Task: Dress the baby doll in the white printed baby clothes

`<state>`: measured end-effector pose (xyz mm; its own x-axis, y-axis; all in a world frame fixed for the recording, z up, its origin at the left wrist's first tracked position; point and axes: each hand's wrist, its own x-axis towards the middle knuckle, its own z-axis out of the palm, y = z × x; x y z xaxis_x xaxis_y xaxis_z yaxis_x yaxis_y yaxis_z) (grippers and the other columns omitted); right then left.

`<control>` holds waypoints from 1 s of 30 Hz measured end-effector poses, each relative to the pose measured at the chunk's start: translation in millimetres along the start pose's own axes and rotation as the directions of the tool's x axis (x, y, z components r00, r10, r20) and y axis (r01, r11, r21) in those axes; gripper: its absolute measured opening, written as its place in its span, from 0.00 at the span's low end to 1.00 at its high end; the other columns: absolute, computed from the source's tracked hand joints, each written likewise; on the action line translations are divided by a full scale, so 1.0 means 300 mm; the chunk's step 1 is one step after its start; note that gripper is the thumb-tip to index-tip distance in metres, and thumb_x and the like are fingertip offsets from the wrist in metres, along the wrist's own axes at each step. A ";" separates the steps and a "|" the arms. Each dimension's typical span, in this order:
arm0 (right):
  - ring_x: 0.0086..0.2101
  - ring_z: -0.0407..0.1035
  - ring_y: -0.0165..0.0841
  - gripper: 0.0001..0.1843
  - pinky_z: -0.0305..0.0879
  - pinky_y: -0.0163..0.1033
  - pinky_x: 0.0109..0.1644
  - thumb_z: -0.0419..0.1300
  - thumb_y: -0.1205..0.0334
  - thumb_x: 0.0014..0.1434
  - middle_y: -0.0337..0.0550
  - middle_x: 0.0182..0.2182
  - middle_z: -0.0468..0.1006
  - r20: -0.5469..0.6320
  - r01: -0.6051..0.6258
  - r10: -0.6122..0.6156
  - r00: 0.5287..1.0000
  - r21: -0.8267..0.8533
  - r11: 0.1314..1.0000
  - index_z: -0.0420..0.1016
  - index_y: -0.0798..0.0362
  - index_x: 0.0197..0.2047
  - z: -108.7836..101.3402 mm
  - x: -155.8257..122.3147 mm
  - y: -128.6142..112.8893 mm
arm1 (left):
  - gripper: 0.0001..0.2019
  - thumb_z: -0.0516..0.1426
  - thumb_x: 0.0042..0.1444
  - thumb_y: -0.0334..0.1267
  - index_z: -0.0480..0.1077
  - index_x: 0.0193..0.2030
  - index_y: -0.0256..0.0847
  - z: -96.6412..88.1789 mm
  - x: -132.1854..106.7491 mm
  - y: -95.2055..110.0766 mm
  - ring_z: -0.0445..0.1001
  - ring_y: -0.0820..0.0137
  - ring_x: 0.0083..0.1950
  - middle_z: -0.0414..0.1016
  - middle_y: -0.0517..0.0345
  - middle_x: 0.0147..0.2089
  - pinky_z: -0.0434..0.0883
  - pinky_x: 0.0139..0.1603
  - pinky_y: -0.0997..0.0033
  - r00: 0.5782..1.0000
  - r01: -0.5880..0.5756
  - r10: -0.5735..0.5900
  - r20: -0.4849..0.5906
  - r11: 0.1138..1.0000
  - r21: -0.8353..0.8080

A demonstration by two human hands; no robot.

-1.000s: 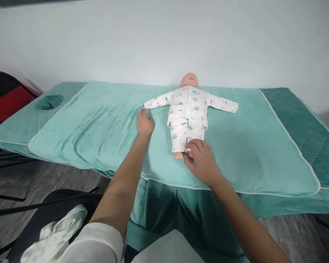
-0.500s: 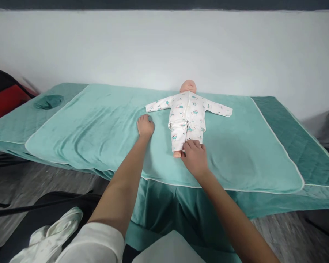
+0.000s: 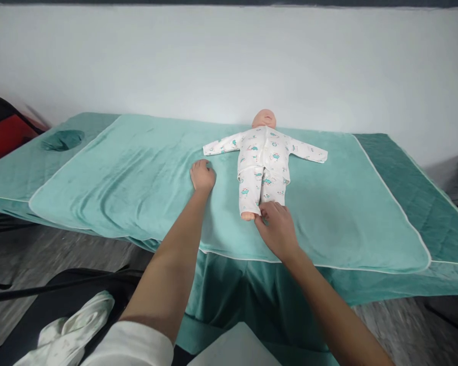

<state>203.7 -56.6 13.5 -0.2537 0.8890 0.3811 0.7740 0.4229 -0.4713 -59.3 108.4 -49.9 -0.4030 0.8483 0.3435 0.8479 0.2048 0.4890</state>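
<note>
A baby doll (image 3: 264, 161) in white patterned pyjamas lies on its back on a light teal towel (image 3: 137, 173), arms spread, head toward the wall. My right hand (image 3: 277, 230) is at the doll's feet, fingers pinched on the cuff of one trouser leg and covering that foot. The other bare foot (image 3: 247, 216) shows beside it. My left hand (image 3: 202, 175) rests curled on the towel, just below the doll's sleeve (image 3: 218, 146), holding nothing that I can see.
The towel covers a dark teal massage bed (image 3: 423, 178) with a face hole (image 3: 62, 140) at the left end. A black chair (image 3: 41, 300) with crumpled white cloth (image 3: 66, 335) stands at the lower left. A red and black object (image 3: 3, 134) sits far left.
My right hand has shifted slightly along the doll's feet, still at the trouser cuff. My left hand has curled and stayed on the towel. The view has moved a little.
</note>
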 end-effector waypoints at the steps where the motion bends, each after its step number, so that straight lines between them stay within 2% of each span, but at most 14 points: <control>1: 0.37 0.69 0.35 0.03 0.55 0.40 0.44 0.57 0.64 0.65 0.40 0.33 0.76 -0.012 -0.004 0.005 1.000 0.024 1.000 0.68 0.51 0.37 -0.004 -0.002 -0.005 | 0.18 0.51 0.56 0.27 0.73 0.52 0.41 0.000 0.000 0.000 0.70 0.54 0.62 0.77 0.46 0.56 0.65 0.62 0.55 1.000 0.001 -0.001 0.000 1.000 -0.001; 4: 0.37 0.70 0.34 0.02 0.57 0.40 0.45 0.57 0.64 0.65 0.39 0.34 0.76 -0.030 -0.004 0.005 1.000 0.025 1.000 0.70 0.51 0.40 0.000 0.002 -0.015 | 0.18 0.51 0.56 0.26 0.74 0.50 0.41 -0.002 -0.002 0.002 0.70 0.55 0.62 0.78 0.47 0.56 0.64 0.62 0.55 1.000 0.001 -0.001 0.002 1.000 -0.006; 7: 0.41 0.70 0.35 0.07 0.57 0.41 0.46 0.55 0.65 0.67 0.41 0.38 0.77 -0.014 0.042 -0.042 0.999 -0.027 0.999 0.73 0.51 0.46 0.011 0.004 -0.019 | 0.16 0.51 0.57 0.26 0.74 0.48 0.41 -0.005 -0.003 0.004 0.70 0.55 0.61 0.78 0.48 0.56 0.64 0.62 0.56 1.000 -0.008 0.008 0.004 1.000 -0.007; 10: 0.42 0.70 0.36 0.08 0.58 0.42 0.46 0.54 0.67 0.69 0.42 0.40 0.77 0.023 0.114 -0.113 0.993 -0.052 0.992 0.75 0.50 0.45 0.008 -0.013 -0.015 | 0.16 0.51 0.57 0.26 0.74 0.48 0.41 -0.006 -0.003 0.004 0.70 0.55 0.61 0.78 0.48 0.56 0.64 0.62 0.56 1.000 -0.010 0.010 0.008 1.000 -0.008; 12: 0.43 0.70 0.36 0.08 0.60 0.42 0.47 0.54 0.68 0.68 0.43 0.40 0.78 0.007 0.127 -0.127 0.992 -0.041 0.991 0.75 0.51 0.44 -0.003 -0.035 -0.003 | 0.16 0.51 0.57 0.26 0.74 0.48 0.41 -0.006 -0.003 0.004 0.70 0.55 0.61 0.78 0.48 0.56 0.64 0.62 0.56 1.000 -0.007 0.007 0.013 1.000 -0.006; 16: 0.49 0.68 0.41 0.13 0.66 0.47 0.52 0.55 0.67 0.67 0.51 0.49 0.75 -0.118 0.060 -0.063 0.991 -0.029 0.998 0.72 0.52 0.53 -0.014 -0.087 0.053 | 0.15 0.51 0.58 0.27 0.74 0.47 0.42 -0.002 -0.002 0.003 0.70 0.56 0.61 0.78 0.48 0.55 0.64 0.62 0.56 1.000 -0.008 0.008 0.012 1.000 0.004; 19: 0.53 0.66 0.43 0.16 0.69 0.51 0.55 0.58 0.62 0.67 0.54 0.52 0.72 -0.137 -0.021 0.024 0.990 0.023 1.000 0.70 0.52 0.57 -0.001 -0.116 0.114 | 0.15 0.51 0.57 0.27 0.75 0.47 0.43 0.000 -0.002 0.002 0.70 0.56 0.61 0.78 0.48 0.55 0.64 0.62 0.56 1.000 -0.008 0.008 0.014 1.000 0.003; 21: 0.50 0.69 0.41 0.14 0.71 0.49 0.54 0.59 0.59 0.67 0.52 0.50 0.73 -0.104 -0.064 0.075 0.992 0.103 0.993 0.71 0.52 0.55 0.007 -0.121 0.149 | 0.15 0.52 0.57 0.27 0.75 0.46 0.43 -0.001 -0.002 0.002 0.70 0.56 0.61 0.78 0.49 0.55 0.64 0.62 0.55 1.000 -0.008 0.008 0.015 1.000 0.000; 25: 0.36 0.69 0.32 0.09 0.69 0.39 0.41 0.63 0.56 0.65 0.44 0.40 0.73 -0.045 -0.101 0.112 0.993 0.192 0.976 0.70 0.52 0.42 -0.016 -0.097 0.174 | 0.15 0.52 0.57 0.27 0.75 0.46 0.43 -0.004 -0.003 0.002 0.70 0.56 0.61 0.78 0.49 0.55 0.65 0.61 0.55 1.000 -0.011 0.011 0.017 1.000 0.002; 27: 0.33 0.66 0.30 0.12 0.66 0.36 0.38 0.64 0.54 0.65 0.40 0.34 0.71 -0.041 -0.094 0.105 0.994 0.215 0.972 0.68 0.51 0.36 -0.046 -0.080 0.165 | 0.15 0.52 0.57 0.27 0.75 0.45 0.43 -0.004 -0.003 0.002 0.70 0.56 0.61 0.78 0.49 0.54 0.65 0.61 0.55 1.000 -0.012 0.012 0.016 1.000 0.002; 30: 0.31 0.65 0.28 0.14 0.65 0.35 0.37 0.63 0.53 0.66 0.37 0.31 0.70 -0.045 -0.068 0.082 0.996 0.254 0.965 0.67 0.51 0.33 -0.086 -0.070 0.150 | 0.15 0.51 0.57 0.27 0.75 0.45 0.43 -0.003 -0.003 0.001 0.70 0.56 0.61 0.78 0.49 0.54 0.65 0.61 0.55 1.000 -0.018 0.018 0.007 1.000 -0.004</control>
<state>258.8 -60.9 4.9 -0.1631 0.9120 0.3763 0.6167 0.3919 -0.6827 -58.8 107.3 -49.2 -0.3852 0.8554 0.3462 0.8537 0.1878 0.4857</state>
